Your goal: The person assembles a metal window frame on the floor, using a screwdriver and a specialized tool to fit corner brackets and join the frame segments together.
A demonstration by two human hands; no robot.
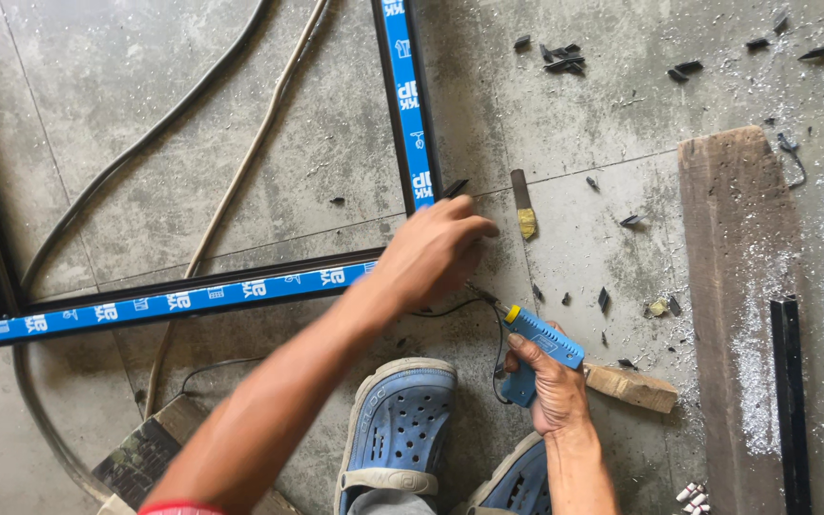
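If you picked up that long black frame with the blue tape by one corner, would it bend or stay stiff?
The frame would probably stay mostly stiff: its bars look like straight metal, joined at the corner under the left hand. It is long and thin, so it might wobble or sag a little. It looks hollow, so likely light for its size, though awkward to carry.

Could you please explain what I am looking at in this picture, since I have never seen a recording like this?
This is one view from a camera worn on a person's head, looking down at their own bare hands and blue clogs on a concrete floor. The left hand rests on the corner of a dark metal frame covered with blue film. The right hand holds a blue power drill, its tip pointing at that corner. Around them lie cables, a long wooden plank dusted with metal shavings, a small wood block, a dark metal bar and scattered black offcuts.
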